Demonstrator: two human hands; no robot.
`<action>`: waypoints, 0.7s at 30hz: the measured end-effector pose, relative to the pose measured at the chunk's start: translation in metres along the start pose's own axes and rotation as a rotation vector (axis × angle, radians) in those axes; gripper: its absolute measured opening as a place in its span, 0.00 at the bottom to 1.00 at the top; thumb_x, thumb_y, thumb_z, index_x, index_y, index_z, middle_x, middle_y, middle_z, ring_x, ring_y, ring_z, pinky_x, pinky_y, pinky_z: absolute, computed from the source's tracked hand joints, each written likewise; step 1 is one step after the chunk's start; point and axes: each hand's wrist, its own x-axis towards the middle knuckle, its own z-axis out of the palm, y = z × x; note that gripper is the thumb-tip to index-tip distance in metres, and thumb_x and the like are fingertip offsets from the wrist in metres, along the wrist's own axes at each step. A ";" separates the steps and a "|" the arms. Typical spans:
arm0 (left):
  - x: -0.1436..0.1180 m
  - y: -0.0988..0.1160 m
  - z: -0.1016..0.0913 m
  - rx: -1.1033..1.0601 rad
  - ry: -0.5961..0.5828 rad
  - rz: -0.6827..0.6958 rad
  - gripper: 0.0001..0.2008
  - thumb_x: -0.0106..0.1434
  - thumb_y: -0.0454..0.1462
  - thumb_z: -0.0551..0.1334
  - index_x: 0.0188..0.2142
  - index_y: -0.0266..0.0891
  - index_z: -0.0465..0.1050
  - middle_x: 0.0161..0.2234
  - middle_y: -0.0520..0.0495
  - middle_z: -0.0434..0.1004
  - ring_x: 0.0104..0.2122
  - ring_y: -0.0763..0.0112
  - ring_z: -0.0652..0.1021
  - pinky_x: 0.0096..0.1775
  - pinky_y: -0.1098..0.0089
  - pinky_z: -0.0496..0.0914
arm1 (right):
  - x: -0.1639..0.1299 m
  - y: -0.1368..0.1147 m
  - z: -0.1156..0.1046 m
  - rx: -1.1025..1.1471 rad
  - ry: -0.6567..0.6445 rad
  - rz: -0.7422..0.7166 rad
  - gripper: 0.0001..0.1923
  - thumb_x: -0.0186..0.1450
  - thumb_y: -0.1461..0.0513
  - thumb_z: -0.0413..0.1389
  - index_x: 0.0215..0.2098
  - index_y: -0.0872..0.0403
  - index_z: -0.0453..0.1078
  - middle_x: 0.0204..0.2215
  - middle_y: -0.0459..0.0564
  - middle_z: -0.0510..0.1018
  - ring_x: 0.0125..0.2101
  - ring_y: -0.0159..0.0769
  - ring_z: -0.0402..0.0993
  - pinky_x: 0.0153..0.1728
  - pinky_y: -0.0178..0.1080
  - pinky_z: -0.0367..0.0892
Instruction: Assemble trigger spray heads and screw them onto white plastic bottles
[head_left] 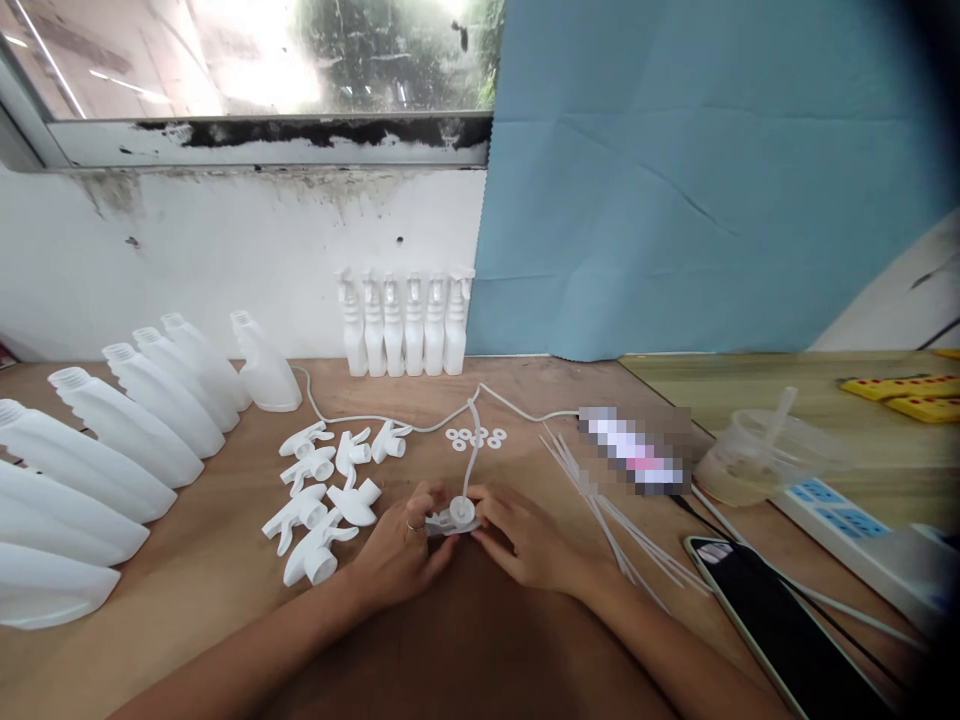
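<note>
White plastic everywhere on the brown wooden surface (480, 640): smooth empty bottles (112, 440) lay in a row at left, loose trigger heads (322, 495) beside them. Both hands, left hand (401, 555) and right hand (525, 540), had fingers pinching one spray head (454, 518) between them, its thin tube (471, 450) sticking up.

A small assembly workshop, by the look of it — a plain wooden bench (225, 560) pushed against a stained white wall under a grimy window (255, 55). Empty white bottles (135, 420) lie in a row, loose trigger heads (322, 490) sit heaped beside them, thin dip tubes (600, 500) and washers (476, 437) wait nearby (six finished sprayers (405, 320) stand at the wall) — piecework, batch by batch.
</note>
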 end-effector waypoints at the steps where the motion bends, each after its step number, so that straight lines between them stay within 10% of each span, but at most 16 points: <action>1: 0.000 0.000 0.000 0.001 -0.003 0.000 0.16 0.63 0.33 0.56 0.43 0.42 0.46 0.44 0.40 0.65 0.38 0.64 0.74 0.37 0.64 0.71 | 0.000 0.000 0.001 0.000 -0.001 0.000 0.08 0.63 0.69 0.51 0.36 0.51 0.58 0.47 0.54 0.72 0.43 0.42 0.69 0.45 0.45 0.67; 12: 0.003 0.009 -0.010 0.103 0.000 -0.011 0.34 0.64 0.35 0.58 0.63 0.36 0.40 0.60 0.33 0.55 0.60 0.59 0.60 0.57 0.55 0.62 | -0.002 0.003 0.008 -0.040 -0.027 -0.026 0.09 0.65 0.69 0.50 0.42 0.51 0.62 0.48 0.54 0.71 0.48 0.42 0.68 0.49 0.45 0.66; 21: 0.041 -0.029 -0.095 0.586 0.195 -0.044 0.32 0.65 0.38 0.58 0.65 0.38 0.47 0.63 0.37 0.52 0.63 0.55 0.55 0.61 0.54 0.55 | -0.002 0.008 0.012 -0.025 0.017 -0.024 0.06 0.64 0.69 0.49 0.37 0.51 0.59 0.44 0.53 0.74 0.40 0.40 0.70 0.43 0.43 0.68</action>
